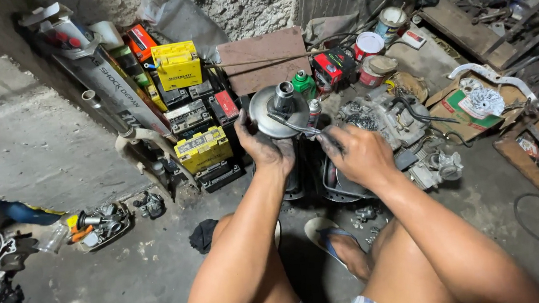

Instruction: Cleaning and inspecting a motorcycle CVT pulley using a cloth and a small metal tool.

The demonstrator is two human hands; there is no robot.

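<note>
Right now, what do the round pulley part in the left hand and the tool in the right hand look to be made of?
The round pulley part looks like bare cast metal, likely aluminium or steel: dull silver-grey with a soft sheen and a machined centre boss. The tool looks like steel: thin, dark grey, with glints. The left hand grips the disc from beneath; the right hand holds the tool's handle end.

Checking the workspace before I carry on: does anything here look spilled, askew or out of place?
Small metal parts lie loose on the floor beside the sandal, underfoot. A dark rag lies crumpled nearby. No spill shows.
</note>
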